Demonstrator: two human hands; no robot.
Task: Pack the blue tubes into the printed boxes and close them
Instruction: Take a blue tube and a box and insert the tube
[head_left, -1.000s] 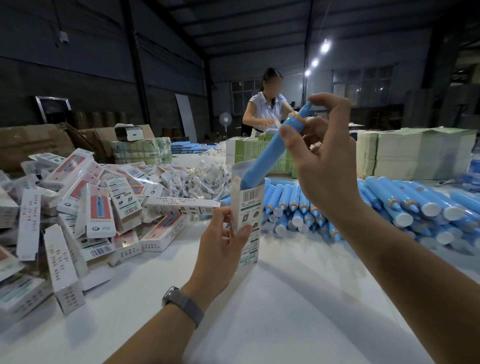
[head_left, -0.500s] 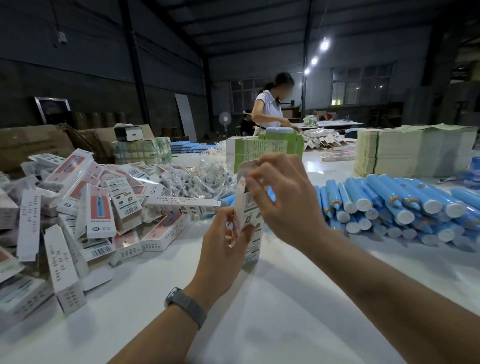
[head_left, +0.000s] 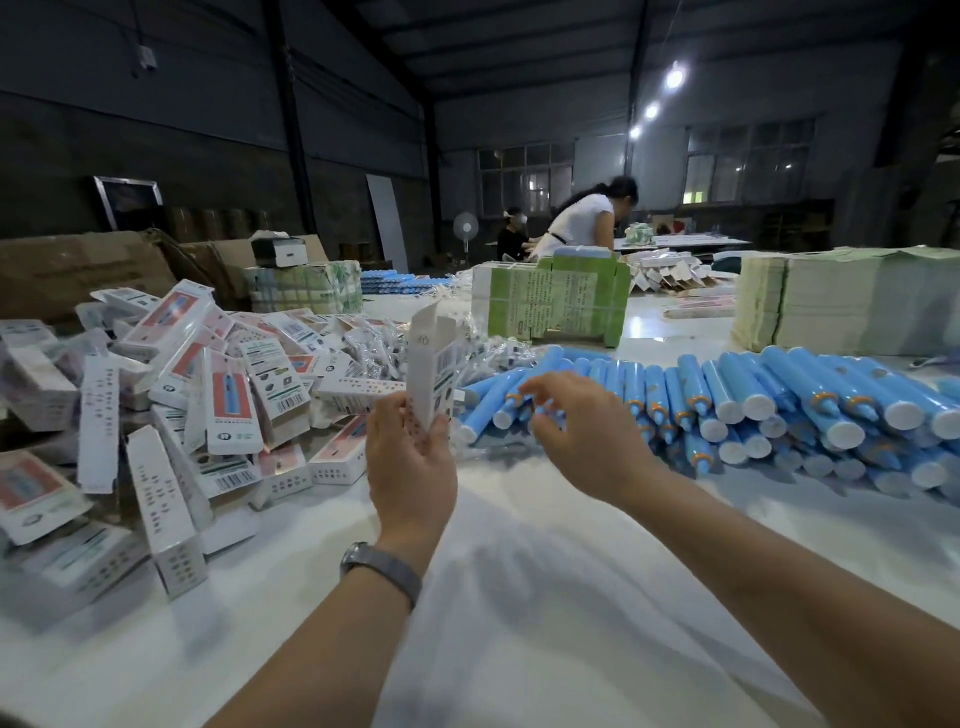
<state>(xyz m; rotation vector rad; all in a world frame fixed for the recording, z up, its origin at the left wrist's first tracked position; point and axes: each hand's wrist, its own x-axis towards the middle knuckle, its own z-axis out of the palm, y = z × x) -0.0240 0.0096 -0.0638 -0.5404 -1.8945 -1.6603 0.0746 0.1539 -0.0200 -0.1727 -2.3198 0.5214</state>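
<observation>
The right hand (head_left: 582, 431) has left the top of the printed box (head_left: 434, 369) and moved right, over the near blue tubes (head_left: 727, 400). The tube it pushed in is now inside the box.

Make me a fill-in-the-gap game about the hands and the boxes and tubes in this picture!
1. The left hand holds an upright printed ____.
2. The right hand reaches over the pile of tubes coloured ____.
3. The heap of printed boxes lies on the ____ side of the table.
4. The wristwatch is on the ____ wrist.

Missing words: box; blue; left; left
</observation>
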